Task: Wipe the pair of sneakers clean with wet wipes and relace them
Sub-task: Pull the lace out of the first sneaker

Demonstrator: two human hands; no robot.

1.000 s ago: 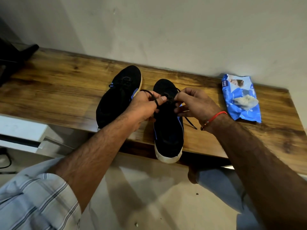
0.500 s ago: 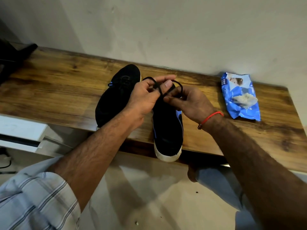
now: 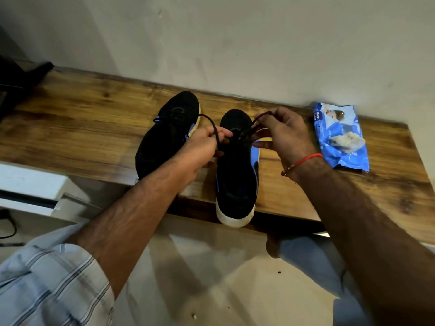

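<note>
You are working over the right-hand sneaker, a black shoe with blue side panels and a white sole, which is lying on the wooden shelf with one end jutting out past the front edge toward you. Your left hand is curling its fingers around one loop of the black shoelace, which is arching up and over your knuckles. Your right hand is pinching the other loop of the same lace between thumb and fingertips, lifting it slightly above the shoe. The two hands are pulling in opposite directions, with the lace crossing between them over the middle of the shoe; the exact shape of the knot is too dark to make out.

The second sneaker is sitting just beside the first, to its left, angled a little away from it and partly hidden by your left wrist. A blue wet wipes pack is lying well off to the right on the shelf, close to the wall, with a white wipe sticking out of its opening. A red thread bracelet is circling your right wrist, and a striped sleeve is covering your left upper arm.
</note>
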